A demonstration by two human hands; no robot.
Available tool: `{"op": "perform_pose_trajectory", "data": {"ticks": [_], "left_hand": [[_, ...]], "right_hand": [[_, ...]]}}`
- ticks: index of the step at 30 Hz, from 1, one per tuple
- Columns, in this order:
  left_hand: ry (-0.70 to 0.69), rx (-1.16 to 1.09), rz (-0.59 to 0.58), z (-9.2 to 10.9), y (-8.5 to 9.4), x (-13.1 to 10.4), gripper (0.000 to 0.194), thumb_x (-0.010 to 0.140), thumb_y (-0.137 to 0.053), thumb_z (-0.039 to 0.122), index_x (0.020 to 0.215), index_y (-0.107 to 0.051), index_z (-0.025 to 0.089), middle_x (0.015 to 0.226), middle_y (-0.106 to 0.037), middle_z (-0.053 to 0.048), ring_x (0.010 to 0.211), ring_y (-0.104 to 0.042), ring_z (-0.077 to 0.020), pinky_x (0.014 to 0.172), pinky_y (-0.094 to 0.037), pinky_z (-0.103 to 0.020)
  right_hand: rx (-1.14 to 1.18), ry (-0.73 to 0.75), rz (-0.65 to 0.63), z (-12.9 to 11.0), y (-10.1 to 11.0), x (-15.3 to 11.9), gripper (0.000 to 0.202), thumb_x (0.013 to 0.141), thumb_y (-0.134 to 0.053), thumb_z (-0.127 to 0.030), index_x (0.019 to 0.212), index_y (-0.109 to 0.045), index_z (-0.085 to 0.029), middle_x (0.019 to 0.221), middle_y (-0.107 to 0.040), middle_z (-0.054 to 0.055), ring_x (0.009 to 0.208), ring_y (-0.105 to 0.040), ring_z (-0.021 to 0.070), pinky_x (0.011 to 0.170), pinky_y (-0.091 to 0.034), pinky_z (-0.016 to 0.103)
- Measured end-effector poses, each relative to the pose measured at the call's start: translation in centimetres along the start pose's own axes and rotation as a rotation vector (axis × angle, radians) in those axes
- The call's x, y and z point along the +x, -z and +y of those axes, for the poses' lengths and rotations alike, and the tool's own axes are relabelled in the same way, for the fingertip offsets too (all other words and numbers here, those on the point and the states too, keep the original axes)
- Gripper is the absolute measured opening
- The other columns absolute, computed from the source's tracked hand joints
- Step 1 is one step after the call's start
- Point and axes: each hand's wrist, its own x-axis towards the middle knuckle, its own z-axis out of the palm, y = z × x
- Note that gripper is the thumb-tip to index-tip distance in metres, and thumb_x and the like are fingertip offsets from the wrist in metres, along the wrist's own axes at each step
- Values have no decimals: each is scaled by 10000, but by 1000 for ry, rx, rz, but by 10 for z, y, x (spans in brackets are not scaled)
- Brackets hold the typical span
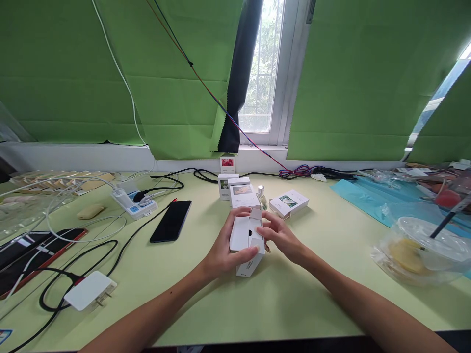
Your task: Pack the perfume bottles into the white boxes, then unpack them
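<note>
**White rectangular cardboard box [241, 238] gripped two-handed**

Box sits between both sets of fingers, small end flap up; can't tell if its underside touches the pale yellow-green tabletop [206, 314]. Left hand [222, 245]: fingers wrapped on the left and far edges, thumb across the near part of the top. Right hand [281, 238]: thumb pressed on top beside the flap, fingers bent round the right edge, grasping.

Just beyond the fingertips: clear glass bottle with silver cap [262, 198], white carton with brownish picture [243, 190] to its left. White carton with white-flower picture [289, 203] lies beyond the right fingers.

Left of the left fingers: black flat smartphone [171, 221]; farther out, white plastic power strip [134, 205]. Well right of the right fingers: clear lidded plastic cup [415, 255] with dark straw, bagged.
</note>
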Motion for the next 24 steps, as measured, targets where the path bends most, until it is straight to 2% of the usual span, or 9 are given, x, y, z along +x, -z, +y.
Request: {"op": "perform_pose_trajectory", "data": {"ticks": [3,9,15,19,24], "left_hand": [[3,-2,3,2,-1,1,694,792,-801,391,1364,-419,300,1249,-570,-95,889,-719,-238,742,-592,-347],[-29,-16,-43,8,-4,3,498,828,-764,402,1219,-482,277,1027,-663,-48,819,-703,-227,676,-558,-320],[-41,32,-55,5,-3,1,456,847,-733,419,1193,-481,262,1035,-696,-64,866,-728,-268,694,-546,-345],[-97,147,-23,7,-4,0,371,874,-675,429,1157,-505,258,1040,-697,-57,876,-724,-264,718,-544,-356],[-152,294,88,9,-6,1,301,871,-630,438,1078,-544,238,1035,-665,-56,946,-685,-273,735,-529,-355]], "right_hand": [[-1,10,-7,2,1,0,403,892,-699,-545,1088,-581,-214,722,-599,-28,568,-513,109,522,-437,237],[-43,11,3,-1,1,0,380,895,-687,-551,1070,-600,-225,701,-578,-41,566,-524,113,526,-436,241],[-50,14,11,-3,-1,-1,394,888,-694,-564,1071,-608,-226,680,-562,-45,581,-532,121,520,-443,240],[-69,45,11,-1,0,-1,386,906,-687,-552,1097,-630,-222,689,-565,-39,581,-525,115,517,-435,236],[-81,83,45,1,-1,0,408,895,-694,-556,1109,-642,-213,677,-534,-45,559,-495,113,490,-403,240]]}}
